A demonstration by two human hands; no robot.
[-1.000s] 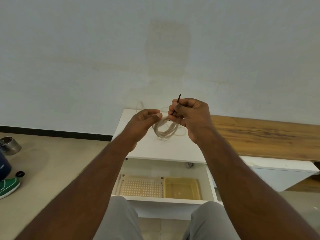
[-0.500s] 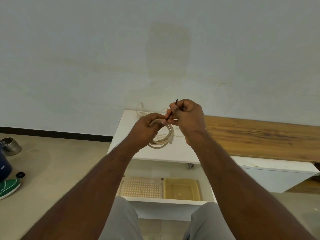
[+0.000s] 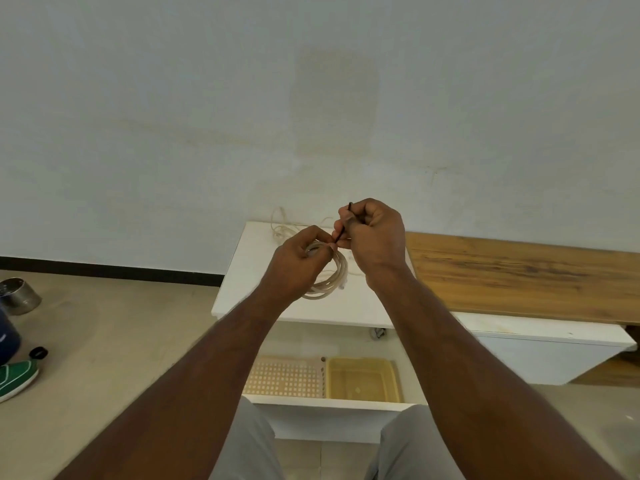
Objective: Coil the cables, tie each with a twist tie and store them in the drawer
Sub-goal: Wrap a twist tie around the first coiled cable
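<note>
Head view: open drawer (image 3: 332, 404) with two trays (image 3: 363, 379).

A white cabinet top (image 3: 249, 292) sits at frame centre, with loose cable (image 3: 282, 228) lying at its far edge. The floor (image 3: 104, 334) at left carries a metal bowl (image 3: 19, 296) and a green shoe (image 3: 15, 379).

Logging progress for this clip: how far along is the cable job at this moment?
Done: one pale cable is wound into a coil, and the drawer stands open. In hand: the left hand grips the coil while the right hand pinches a dark twist tie at its top; it doesn't look wrapped yet. Left: tying it, storing it, and coiling the loose cable lying on the cabinet top.
</note>
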